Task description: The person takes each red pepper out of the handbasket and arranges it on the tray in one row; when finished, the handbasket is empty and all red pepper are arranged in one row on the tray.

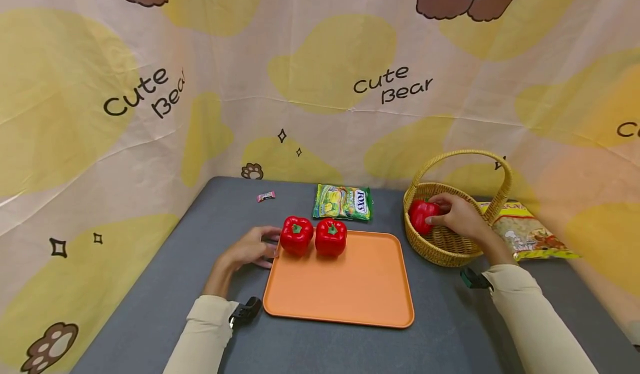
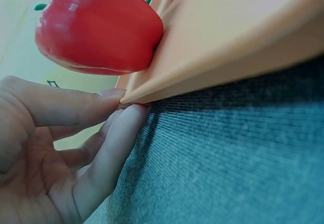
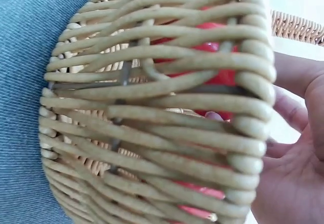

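Two red bell peppers, one at the left point(image 1: 296, 236) and one beside it point(image 1: 330, 238), stand on the far left part of an orange tray point(image 1: 345, 285). At that tray's left edge, my left hand point(image 1: 251, 247) pinches the rim between thumb and finger, as the left wrist view shows close up. My right hand point(image 1: 459, 216) reaches under the handle of a wicker basket point(image 1: 440, 258) and holds another red bell pepper point(image 1: 421, 216) inside it. In the right wrist view the basket wall point(image 3: 152, 97) hides most of that pepper and the fingertips.
A green and yellow FOX'S candy bag point(image 1: 342, 202) lies behind the tray. Farther left is a small pink wrapped candy point(image 1: 266, 196). A yellow food packet point(image 1: 532, 232) lies right of the basket, partly behind it and my right arm. A printed cloth hangs behind the grey table point(image 1: 345, 352).
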`<control>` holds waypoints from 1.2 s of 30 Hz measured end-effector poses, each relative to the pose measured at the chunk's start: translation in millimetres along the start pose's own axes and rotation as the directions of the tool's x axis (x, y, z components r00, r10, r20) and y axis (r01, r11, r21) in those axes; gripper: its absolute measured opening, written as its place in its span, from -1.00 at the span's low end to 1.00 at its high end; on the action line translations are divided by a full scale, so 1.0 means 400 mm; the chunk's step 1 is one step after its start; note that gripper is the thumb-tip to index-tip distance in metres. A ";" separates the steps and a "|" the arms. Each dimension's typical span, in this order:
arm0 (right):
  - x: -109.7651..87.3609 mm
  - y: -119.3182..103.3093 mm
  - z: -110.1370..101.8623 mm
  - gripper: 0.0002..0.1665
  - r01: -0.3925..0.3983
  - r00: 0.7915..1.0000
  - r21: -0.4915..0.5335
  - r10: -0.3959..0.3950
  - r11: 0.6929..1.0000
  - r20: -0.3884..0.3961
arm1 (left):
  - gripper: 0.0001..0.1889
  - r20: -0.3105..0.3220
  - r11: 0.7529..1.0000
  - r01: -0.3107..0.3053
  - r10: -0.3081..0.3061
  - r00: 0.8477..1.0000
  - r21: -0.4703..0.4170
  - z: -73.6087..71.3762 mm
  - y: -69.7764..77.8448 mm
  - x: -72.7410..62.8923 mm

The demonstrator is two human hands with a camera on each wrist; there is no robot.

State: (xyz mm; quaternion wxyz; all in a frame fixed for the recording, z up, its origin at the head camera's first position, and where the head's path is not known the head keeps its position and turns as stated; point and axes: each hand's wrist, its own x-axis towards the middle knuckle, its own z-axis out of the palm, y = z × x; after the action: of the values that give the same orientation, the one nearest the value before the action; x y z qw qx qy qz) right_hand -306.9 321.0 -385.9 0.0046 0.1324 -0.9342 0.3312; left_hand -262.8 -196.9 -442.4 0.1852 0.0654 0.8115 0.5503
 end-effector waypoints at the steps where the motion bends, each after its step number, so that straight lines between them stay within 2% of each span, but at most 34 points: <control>1: -0.004 0.000 0.001 -0.34 -0.002 1.000 0.007 0.002 1.000 -0.001 | -0.31 -0.001 1.000 0.001 -0.001 1.000 0.000 0.000 0.000 0.000; 11: -0.031 -0.004 0.012 -0.43 0.013 0.999 0.039 -0.012 0.999 -0.037 | -0.32 -0.002 1.000 0.002 -0.002 1.000 -0.006 0.003 0.000 0.001; 14: -0.035 -0.001 0.015 -0.37 -0.006 0.999 0.058 0.008 0.998 -0.036 | -0.31 -0.001 1.000 0.002 -0.002 1.000 -0.007 0.003 0.000 0.001; 22: -0.046 0.006 0.026 -0.05 -0.046 0.999 0.115 0.047 0.992 -0.005 | -0.32 -0.001 1.000 0.004 -0.004 1.000 -0.011 0.002 0.001 0.000; 36: -0.074 -0.006 0.029 -0.03 -0.053 0.996 0.060 0.057 0.997 -0.068 | -0.32 -0.002 1.000 0.008 -0.008 1.000 -0.009 0.001 0.001 -0.004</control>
State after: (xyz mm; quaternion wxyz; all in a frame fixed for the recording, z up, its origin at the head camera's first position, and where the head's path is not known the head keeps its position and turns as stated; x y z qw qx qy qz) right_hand -277.0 319.4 -396.3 0.0242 0.0951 -0.9267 0.3627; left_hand -261.1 -196.8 -441.9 0.1869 0.0609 0.8094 0.5534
